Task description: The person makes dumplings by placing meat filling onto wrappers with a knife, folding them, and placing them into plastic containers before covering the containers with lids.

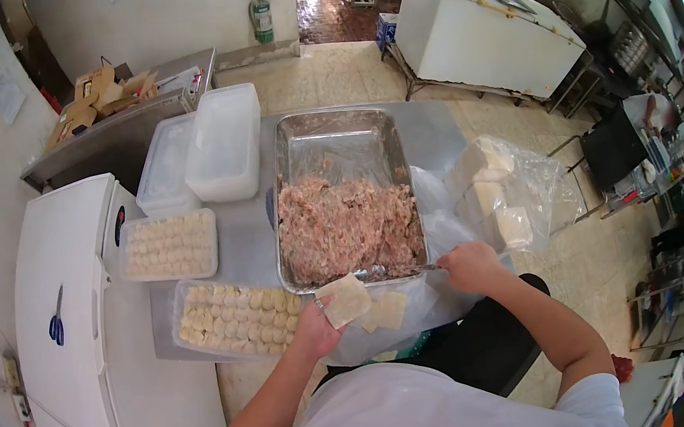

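My left hand (pixel 314 331) holds a square dumpling wrapper (pixel 345 301) up flat near the front edge of the metal tray. My right hand (pixel 472 268) is closed around a thin metal utensil (pixel 430 267), whose far end reaches the tray's near rim; its exact kind is unclear. Ground meat filling (pixel 348 223) fills the near part of the deep metal tray (pixel 399 141). More wrappers (pixel 386 311) lie on plastic just right of my left hand. A plastic box of folded dumplings (pixel 239 315) sits beside that hand.
A second box of dumplings (pixel 167 247) stands farther back, near stacked plastic containers (pixel 222 143). Bagged stacks of wrappers (pixel 491 194) lie on the table's right side. Blue scissors (pixel 57 324) rest on a white freezer (pixel 62 250) at left. A chest freezer (pixel 491 30) stands beyond.
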Demonstrator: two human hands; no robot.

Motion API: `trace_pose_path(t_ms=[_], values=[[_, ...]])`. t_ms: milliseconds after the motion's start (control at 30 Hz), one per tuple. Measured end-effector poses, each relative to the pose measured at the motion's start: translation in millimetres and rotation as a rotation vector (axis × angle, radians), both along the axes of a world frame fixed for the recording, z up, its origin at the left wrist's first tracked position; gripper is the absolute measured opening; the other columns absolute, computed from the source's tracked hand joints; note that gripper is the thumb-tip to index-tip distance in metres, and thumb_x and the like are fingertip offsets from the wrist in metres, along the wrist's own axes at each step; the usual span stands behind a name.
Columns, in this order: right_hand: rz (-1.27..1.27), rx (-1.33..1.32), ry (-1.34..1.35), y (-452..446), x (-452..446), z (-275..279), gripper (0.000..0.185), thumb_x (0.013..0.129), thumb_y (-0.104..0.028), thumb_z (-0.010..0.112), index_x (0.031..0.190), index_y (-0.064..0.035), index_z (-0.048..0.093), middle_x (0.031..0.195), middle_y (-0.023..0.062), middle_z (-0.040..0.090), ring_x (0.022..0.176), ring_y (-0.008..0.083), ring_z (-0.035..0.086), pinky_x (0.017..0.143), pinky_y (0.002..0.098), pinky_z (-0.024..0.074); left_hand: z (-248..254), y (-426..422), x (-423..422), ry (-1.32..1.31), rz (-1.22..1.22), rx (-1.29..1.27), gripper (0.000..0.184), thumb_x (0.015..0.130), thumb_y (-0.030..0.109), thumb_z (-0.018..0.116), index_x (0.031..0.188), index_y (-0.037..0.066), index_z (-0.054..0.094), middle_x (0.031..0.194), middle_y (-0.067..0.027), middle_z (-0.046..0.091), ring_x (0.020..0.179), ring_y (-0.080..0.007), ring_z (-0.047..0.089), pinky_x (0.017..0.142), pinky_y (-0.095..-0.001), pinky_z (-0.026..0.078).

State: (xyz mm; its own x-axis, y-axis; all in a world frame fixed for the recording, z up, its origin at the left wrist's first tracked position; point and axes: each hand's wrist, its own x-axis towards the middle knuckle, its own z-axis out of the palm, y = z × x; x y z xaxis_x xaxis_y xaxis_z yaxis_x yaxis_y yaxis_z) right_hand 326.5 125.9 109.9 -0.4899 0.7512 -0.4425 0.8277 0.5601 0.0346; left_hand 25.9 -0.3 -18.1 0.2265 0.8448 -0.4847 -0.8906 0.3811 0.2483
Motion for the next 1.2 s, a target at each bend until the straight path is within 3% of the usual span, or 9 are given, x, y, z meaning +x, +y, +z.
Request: trace_pose_path(t_ms=[133,233,333,433,533,633,767,933,1200], values=[[-0.129,-0.123,0.226,3.8,19.0,-23.9,0.024,0.088,-0.019,0.057,0.098,-0.0148,0.079,0.089,0.019,0.072,0.088,0.0367,0.071,0.078,0.0464,0.0564,9.1,10.6,-0.7,0.06,0.005,-0.075,0.045,0.11,0.029,0.041,0.142,-0.001,0.048,0.14,-0.0157,0.058,0.127,-0.032,0.059,0.112,-0.045,0.046],[-0.383,-0.28,0.501,-15.6,19.2,-32.3,0.022,0.091,-0.014,0.062,0.106,-0.0071,0.077,0.078,0.0129,0.072,0.077,0.0203,0.07,0.07,0.0368,0.0546,18.6,24.0,2.0,0.092,0.007,-0.092,0.047,0.11,0.032,0.039,0.142,-0.001,0.048,0.141,-0.0158,0.058,0.129,-0.0322,0.057,0.113,-0.0448,0.045],[-0.533,-0.223,0.688,-46.1,-4.1,-23.3,0.023,0.094,-0.011,0.061,0.112,-0.0069,0.076,0.077,0.011,0.07,0.076,0.0137,0.065,0.068,0.0336,0.0521,19.9,35.1,3.5,0.059,0.007,-0.015,0.048,0.111,0.034,0.036,0.141,0.0,0.05,0.14,-0.0159,0.058,0.129,-0.0329,0.056,0.114,-0.0457,0.043],[-0.505,-0.115,1.037,-76.4,-26.5,-45.3,0.031,0.093,-0.006,0.061,0.12,-0.011,0.074,0.077,0.0127,0.067,0.074,0.0215,0.066,0.067,0.0377,0.052,13.0,49.3,13.0,-0.002,0.041,0.023,0.048,0.111,0.034,0.033,0.138,-0.001,0.052,0.138,-0.0166,0.06,0.128,-0.0331,0.057,0.114,-0.0468,0.042],[-0.35,0.235,0.846,-94.4,-55.3,-47.3,0.037,0.091,-0.003,0.061,0.124,-0.0156,0.074,0.076,0.0132,0.061,0.071,0.0289,0.064,0.067,0.0408,0.0521,20.3,65.6,31.1,-0.095,0.113,0.036,0.048,0.111,0.034,0.031,0.134,-0.001,0.053,0.131,-0.0175,0.062,0.123,-0.0329,0.059,0.112,-0.0474,0.044],[-0.296,0.424,0.703,-105.5,-65.2,-52.6,0.038,0.09,-0.006,0.064,0.124,-0.0193,0.074,0.075,0.0129,0.057,0.07,0.0335,0.062,0.066,0.0433,0.0517,25.2,73.9,37.1,-0.111,0.169,0.057,0.049,0.111,0.035,0.03,0.132,-0.002,0.054,0.126,-0.018,0.063,0.119,-0.0326,0.061,0.109,-0.0481,0.046],[-0.333,0.345,0.666,-118.3,-49.6,-45.4,0.04,0.086,-0.009,0.067,0.123,-0.021,0.074,0.075,0.0095,0.055,0.069,0.0311,0.061,0.06,0.0441,0.0502,-16.6,89.4,30.0,0.025,0.209,-0.021,0.051,0.111,0.038,0.03,0.131,-0.003,0.053,0.124,-0.0186,0.063,0.117,-0.0329,0.062,0.106,-0.0489,0.048],[-0.412,0.343,0.742,-112.0,-52.8,-10.4,0.033,0.089,-0.011,0.067,0.119,-0.0203,0.076,0.077,0.0092,0.059,0.07,0.0293,0.063,0.061,0.0435,0.0509,-5.2,85.8,28.1,0.12,0.163,-0.034,0.051,0.111,0.039,0.032,0.13,-0.003,0.055,0.12,-0.0181,0.065,0.114,-0.0331,0.063,0.103,-0.0485,0.05],[-0.289,0.417,0.628,-104.2,-54.5,-14.1,0.038,0.083,-0.008,0.067,0.116,-0.0235,0.077,0.08,0.0062,0.059,0.071,0.0279,0.063,0.06,0.043,0.0513,21.5,80.4,25.1,0.124,0.149,-0.08,0.049,0.111,0.04,0.033,0.126,0.0,0.057,0.117,-0.0159,0.067,0.113,-0.0325,0.064,0.105,-0.047,0.049]])
